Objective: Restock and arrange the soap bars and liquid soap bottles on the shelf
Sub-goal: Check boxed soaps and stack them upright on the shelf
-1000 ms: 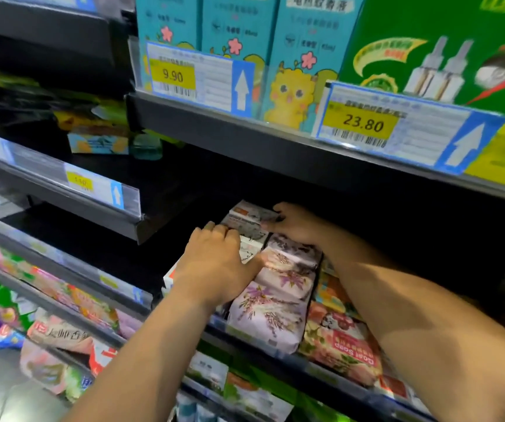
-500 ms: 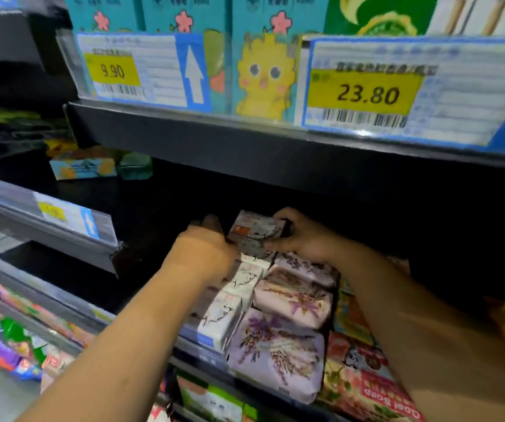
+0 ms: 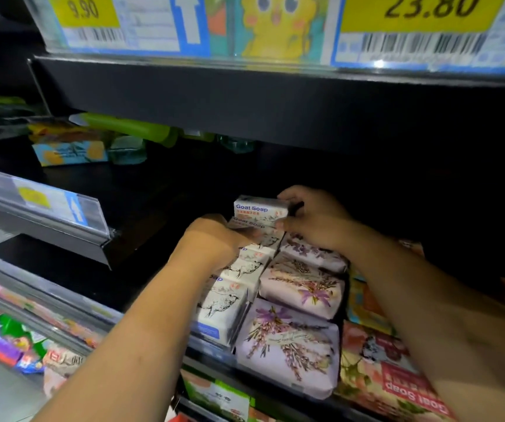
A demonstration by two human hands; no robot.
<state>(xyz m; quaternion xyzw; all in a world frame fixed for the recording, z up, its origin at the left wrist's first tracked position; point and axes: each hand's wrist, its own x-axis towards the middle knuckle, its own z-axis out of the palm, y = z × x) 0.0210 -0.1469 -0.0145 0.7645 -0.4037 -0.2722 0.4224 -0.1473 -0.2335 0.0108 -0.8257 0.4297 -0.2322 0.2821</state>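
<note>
A white "Goat Soap" box (image 3: 259,209) stands on its edge at the back of a row of white goat soap boxes (image 3: 228,303) on the dark shelf. My right hand (image 3: 315,222) grips the box's right end. My left hand (image 3: 214,242) presses against the left side of the stack just below it, fingers curled around a second box there. Right of that row lie three lavender-wrapped soap bars (image 3: 289,345), one behind the other. A pink floral goat soap pack (image 3: 391,379) lies further right.
The upper shelf edge (image 3: 275,99) hangs low over my hands, with price tags 9.90 and 23.80. A blue-and-yellow box (image 3: 68,152) and green items sit at the back left. The shelf's front rail (image 3: 62,300) runs across; lower shelves hold colourful packs (image 3: 17,336).
The camera has moved closer and lower. My right hand has turned the top goat soap box upright so its label faces me; my left hand stays against the stack.
</note>
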